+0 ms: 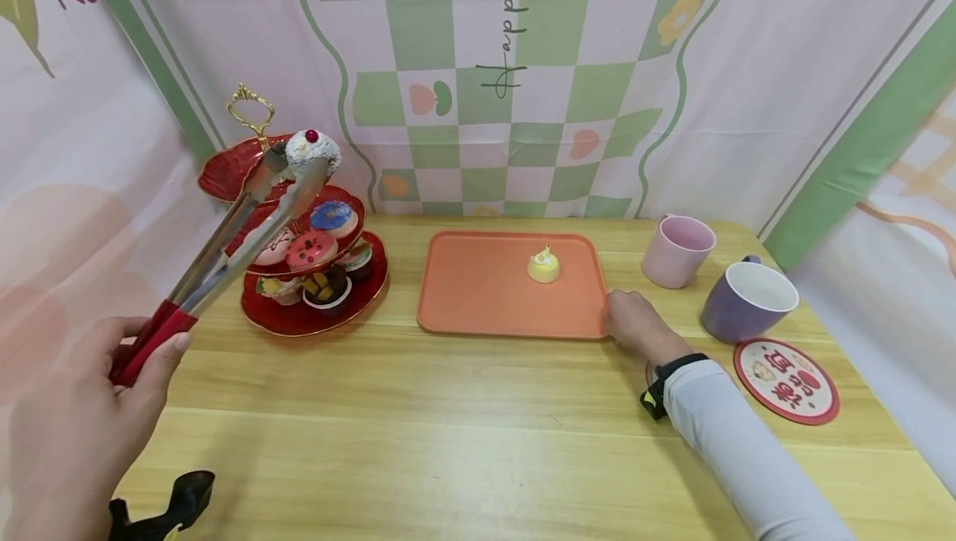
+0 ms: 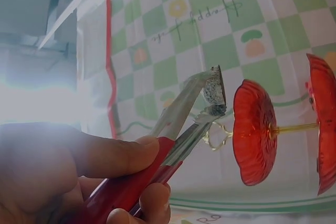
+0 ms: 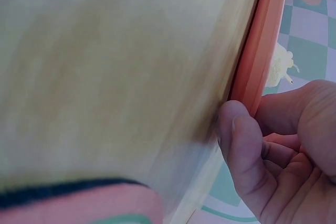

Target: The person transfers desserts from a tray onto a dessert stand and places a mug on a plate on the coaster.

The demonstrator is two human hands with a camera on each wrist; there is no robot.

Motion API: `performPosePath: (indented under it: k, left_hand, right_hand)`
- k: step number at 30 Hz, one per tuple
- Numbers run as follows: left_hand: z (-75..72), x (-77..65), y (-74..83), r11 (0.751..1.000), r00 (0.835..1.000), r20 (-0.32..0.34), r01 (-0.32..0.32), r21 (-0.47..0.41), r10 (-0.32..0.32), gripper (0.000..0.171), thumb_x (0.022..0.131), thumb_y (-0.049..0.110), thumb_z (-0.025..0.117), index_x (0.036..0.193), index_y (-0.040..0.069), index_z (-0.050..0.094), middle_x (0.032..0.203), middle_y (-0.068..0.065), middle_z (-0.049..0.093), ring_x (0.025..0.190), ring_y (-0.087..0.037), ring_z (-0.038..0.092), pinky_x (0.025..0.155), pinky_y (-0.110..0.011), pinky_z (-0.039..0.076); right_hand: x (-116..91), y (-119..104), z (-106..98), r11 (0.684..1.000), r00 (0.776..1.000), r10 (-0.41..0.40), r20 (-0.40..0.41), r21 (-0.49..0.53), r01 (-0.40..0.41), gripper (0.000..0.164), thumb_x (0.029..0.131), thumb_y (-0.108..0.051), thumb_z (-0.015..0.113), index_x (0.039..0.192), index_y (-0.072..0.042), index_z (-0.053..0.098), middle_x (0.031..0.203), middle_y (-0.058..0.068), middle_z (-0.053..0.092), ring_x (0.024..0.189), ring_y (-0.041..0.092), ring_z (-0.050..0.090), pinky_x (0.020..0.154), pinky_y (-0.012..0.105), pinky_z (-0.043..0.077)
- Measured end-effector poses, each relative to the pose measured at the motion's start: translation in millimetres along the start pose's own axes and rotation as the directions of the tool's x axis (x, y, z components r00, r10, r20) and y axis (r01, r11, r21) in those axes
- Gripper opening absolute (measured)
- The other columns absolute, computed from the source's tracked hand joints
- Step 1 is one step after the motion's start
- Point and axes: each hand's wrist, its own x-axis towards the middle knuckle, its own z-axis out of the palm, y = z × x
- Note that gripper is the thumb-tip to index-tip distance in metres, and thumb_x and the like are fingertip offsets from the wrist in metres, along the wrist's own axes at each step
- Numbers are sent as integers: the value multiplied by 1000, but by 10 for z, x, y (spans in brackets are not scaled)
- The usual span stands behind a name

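My left hand [image 1: 97, 416] grips red-handled metal tongs [image 1: 224, 251]. Between the tong tips is a small white cake [image 1: 314, 153] with a red berry on top, held up in front of the upper part of a red tiered stand [image 1: 299, 329]. The left wrist view shows the tips pressed to both sides of the cake [image 2: 214, 88]. My right hand [image 1: 638, 324] pinches the near right corner of an orange tray [image 1: 478, 292]; in the right wrist view, thumb and finger close on the tray's rim [image 3: 257, 51]. A small yellow cake [image 1: 543, 267] sits on the tray's right half.
Several decorated cupcakes and a pink donut [image 1: 312, 251] fill the stand's lower tiers. Right of the tray stand a pink mug [image 1: 672, 255] and a purple mug [image 1: 735, 309], with a round coaster [image 1: 787, 383] nearer. A patterned cloth [image 1: 523, 151] hangs behind the wooden table [image 1: 448, 425].
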Motion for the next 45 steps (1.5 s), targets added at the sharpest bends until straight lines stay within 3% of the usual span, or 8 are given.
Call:
performPosePath:
  k: [12, 17, 26, 29, 32, 35, 40, 45]
  left_hand:
    - [-24, 33, -237, 991, 996, -72, 40, -124, -49, 28, 80, -2, 70, 103, -11, 57, 87, -31, 55, 57, 17, 31, 42, -8, 29]
    - [-35, 32, -356, 976, 986, -57, 149, -157, -159, 28, 85, 4, 66, 108, -8, 55, 85, -21, 54, 54, 12, 34, 42, -8, 30]
    - [-68, 47, -411, 936, 944, 26, 329, -125, -329, 35, 91, 13, 59, 118, -7, 47, 102, -32, 49, 61, 12, 28, 44, -8, 27]
    - [-60, 66, -420, 935, 945, 3, 325, -143, -328, 33, 91, 12, 59, 116, -7, 47, 98, -23, 51, 64, 12, 29, 46, -7, 26]
    - [-38, 85, -472, 940, 955, -44, 281, -191, -294, 10, 88, 9, 62, 97, 11, 57, 84, 4, 53, 63, 11, 33, 47, -7, 27]
    - [-30, 108, -521, 944, 958, -64, 263, -201, -280, 14, 86, 7, 63, 91, 19, 56, 74, 17, 42, 60, 9, 35, 46, -8, 29]
    - [-24, 145, -543, 940, 951, -42, 296, -168, -307, 21, 86, 7, 63, 100, -3, 51, 74, 7, 43, 58, 8, 34, 46, -9, 29]
    - [47, 176, -737, 946, 956, -20, 287, -148, -293, 22, 88, 13, 63, 107, 3, 55, 91, -8, 49, 66, 2, 36, 47, -7, 29]
  right_hand:
    - [1, 0, -6, 1000, 1000, -7, 0, -13, 7, 18, 75, 5, 51, 61, -6, 48, 59, 7, 45, 55, 23, 45, 52, 32, 38]
    - [-5, -11, -21, 1000, 1000, -3, -1, -5, 3, 19, 75, 6, 51, 60, -6, 48, 59, 7, 45, 56, 23, 45, 52, 32, 38]
    - [-5, -3, -16, 1000, 1000, -6, -8, -11, 5, 18, 75, 6, 50, 62, -5, 49, 60, 7, 45, 56, 24, 45, 52, 33, 38]
    - [-6, -2, -15, 1000, 1000, -3, -7, -10, 3, 17, 76, 6, 50, 62, -4, 49, 61, 8, 46, 56, 24, 45, 52, 33, 38]
    - [-6, -8, -20, 1000, 1000, 2, 0, -4, -2, 17, 77, 6, 49, 63, -4, 50, 61, 8, 46, 57, 24, 45, 52, 33, 38]
    - [-8, -6, -18, 1000, 1000, 0, -1, 0, 0, 18, 77, 6, 49, 62, -4, 49, 61, 8, 46, 57, 24, 45, 52, 33, 38]
    - [-9, 10, -7, 1000, 1000, -15, -12, -1, 15, 20, 78, 5, 49, 61, -5, 48, 60, 7, 45, 56, 24, 44, 52, 33, 38]
    - [-5, 10, -6, 1000, 1000, -13, -2, -3, 13, 19, 77, 5, 50, 61, -5, 48, 59, 7, 44, 55, 23, 43, 50, 31, 36]
